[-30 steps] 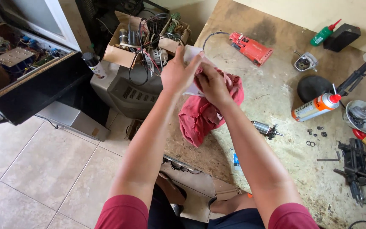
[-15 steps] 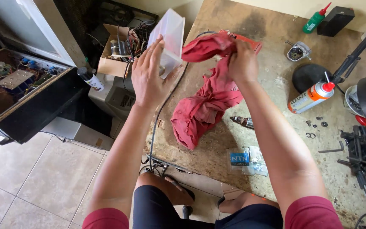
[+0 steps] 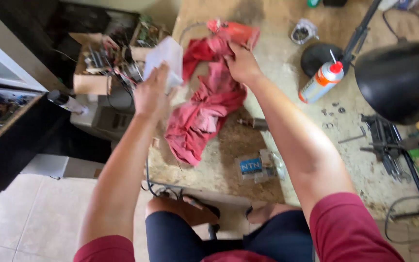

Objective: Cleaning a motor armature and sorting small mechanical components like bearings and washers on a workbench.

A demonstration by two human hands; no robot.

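Note:
My left hand [image 3: 152, 92] holds a small clear plastic box [image 3: 165, 58] up over the left edge of the worn workbench [image 3: 248, 145]. My right hand [image 3: 241, 63] grips the top of a crumpled red cloth [image 3: 204, 111], which trails down across the bench top. Just beyond that hand lies a red power tool [image 3: 236, 30]. A small metal shaft part [image 3: 255, 123] lies beside the cloth.
A spray can [image 3: 320, 81] with a red cap lies to the right, near a black lamp head [image 3: 401, 80] and its round base [image 3: 322, 56]. Small clear packets [image 3: 260, 166] sit near the front edge. Tools [image 3: 389, 145] lie at the right; cardboard boxes of wires [image 3: 107, 63] stand left.
My head has tilted down and closer to the bench. My right hand has carried the top of the red cloth further away from me; my left hand keeps the clear box raised.

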